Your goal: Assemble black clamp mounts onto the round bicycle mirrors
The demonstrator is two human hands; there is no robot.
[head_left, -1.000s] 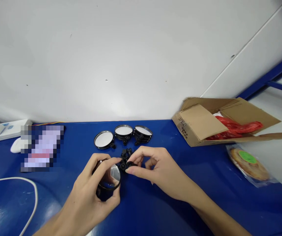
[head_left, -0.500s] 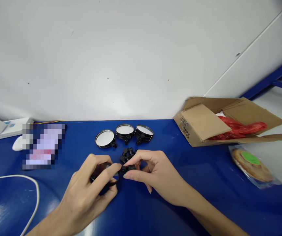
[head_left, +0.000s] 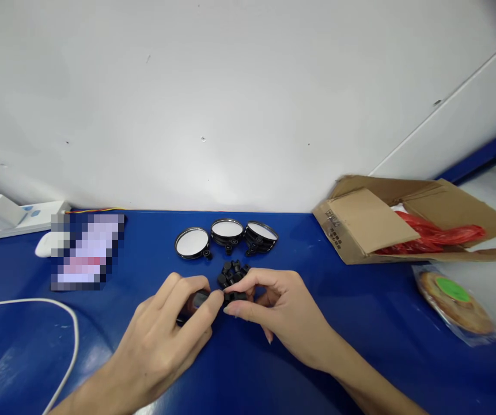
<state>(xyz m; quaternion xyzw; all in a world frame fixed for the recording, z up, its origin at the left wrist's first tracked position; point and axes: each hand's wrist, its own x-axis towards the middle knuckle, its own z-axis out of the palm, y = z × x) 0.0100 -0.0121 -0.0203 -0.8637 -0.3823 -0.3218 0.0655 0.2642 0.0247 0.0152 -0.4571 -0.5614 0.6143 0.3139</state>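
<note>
My left hand [head_left: 172, 331] is wrapped round a dark round mirror [head_left: 193, 305], mostly hidden by the fingers. Between the thumb and index finger of my right hand [head_left: 280, 317] is a small black fitting [head_left: 234, 296], held against the mirror's right edge. Just behind the fingertips lies a small pile of black fittings [head_left: 231, 272]. Farther back are a round mirror [head_left: 192, 242] on the left, another at the centre [head_left: 227, 229] and a stack of mirrors [head_left: 262, 232] on the right, each with a black joint at its edge.
An open cardboard box [head_left: 368, 222] holding red plastic [head_left: 440, 233] stands at right, with a wrapped round item [head_left: 457, 300] in front. At left are a pixelated phone [head_left: 87, 253], a white mouse-like object [head_left: 48, 244], a power strip [head_left: 40, 213] and a white cable [head_left: 75, 328].
The view has shifted, so everything sits slightly farther right. The mirror in my left hand has tilted and shows less of its face. Both hands keep their hold.
</note>
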